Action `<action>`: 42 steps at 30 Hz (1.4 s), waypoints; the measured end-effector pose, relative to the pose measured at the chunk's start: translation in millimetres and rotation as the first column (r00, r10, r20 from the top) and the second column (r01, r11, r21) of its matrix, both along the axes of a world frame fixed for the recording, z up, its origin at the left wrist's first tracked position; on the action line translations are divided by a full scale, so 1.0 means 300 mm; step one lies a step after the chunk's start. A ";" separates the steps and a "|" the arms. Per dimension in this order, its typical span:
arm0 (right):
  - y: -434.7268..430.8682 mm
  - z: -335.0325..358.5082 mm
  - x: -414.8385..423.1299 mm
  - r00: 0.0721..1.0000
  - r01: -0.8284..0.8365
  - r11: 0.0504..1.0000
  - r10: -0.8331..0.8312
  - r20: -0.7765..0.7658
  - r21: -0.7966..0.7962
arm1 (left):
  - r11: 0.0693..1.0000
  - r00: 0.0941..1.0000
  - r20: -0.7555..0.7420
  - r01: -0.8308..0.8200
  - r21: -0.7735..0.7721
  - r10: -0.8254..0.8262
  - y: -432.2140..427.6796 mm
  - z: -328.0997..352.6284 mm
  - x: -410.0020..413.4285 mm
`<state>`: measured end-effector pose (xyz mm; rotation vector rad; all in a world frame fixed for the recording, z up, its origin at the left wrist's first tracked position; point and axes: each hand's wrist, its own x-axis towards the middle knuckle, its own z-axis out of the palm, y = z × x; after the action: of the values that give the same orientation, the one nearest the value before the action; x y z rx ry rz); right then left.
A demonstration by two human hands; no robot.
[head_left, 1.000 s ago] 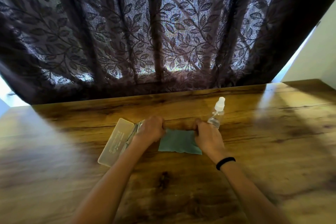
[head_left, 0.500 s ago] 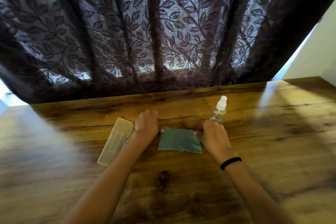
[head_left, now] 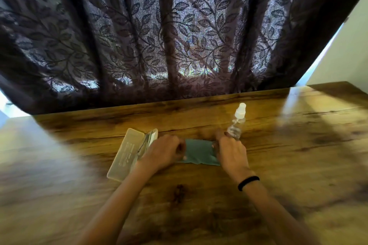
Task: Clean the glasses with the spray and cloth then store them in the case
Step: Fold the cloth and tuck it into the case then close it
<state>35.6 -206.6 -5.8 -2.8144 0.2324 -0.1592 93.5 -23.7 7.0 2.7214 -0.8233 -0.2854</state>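
Observation:
A teal cloth (head_left: 199, 152) lies flat on the wooden table (head_left: 298, 155). My left hand (head_left: 165, 151) has its fingers curled on the cloth's left edge. My right hand (head_left: 231, 151) grips the right edge and hides it. A pale translucent case (head_left: 127, 153) lies open just left of my left hand. Thin metal parts in its far half look like the glasses (head_left: 145, 142), partly hidden by my hand. A clear spray bottle (head_left: 237, 123) with a white cap stands just behind my right hand.
A dark leaf-patterned curtain (head_left: 179, 36) hangs along the table's far edge. A pale wall (head_left: 348, 55) stands at the far right. I wear a black band (head_left: 248, 182) on my right wrist. Bare wood lies in front of my arms and on both sides.
Both hands have slid from the cloth's far corners toward me along its side edges. The cloth, case and bottle stay in place.

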 end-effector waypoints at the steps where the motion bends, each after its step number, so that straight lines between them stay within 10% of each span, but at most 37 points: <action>1: -0.001 -0.003 0.002 1.000 0.002 1.000 -0.002 0.002 0.002 | 0.999 0.999 -0.008 0.037 0.012 -0.037 0.006 -0.004 -0.010; 21: -0.046 -0.037 -0.127 0.958 -0.284 0.959 0.284 0.028 0.013 | 0.996 0.991 0.108 0.084 0.016 -0.085 0.069 -0.041 -0.034; 42: -0.013 0.005 0.018 0.997 -0.024 0.997 0.029 0.076 -0.067 | 0.989 0.981 0.181 -0.089 0.117 0.067 -0.043 -0.004 0.127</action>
<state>41.0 -210.4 -4.3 -2.8685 0.1750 -0.2732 131.7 -36.6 5.6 2.9210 -0.7645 -0.0806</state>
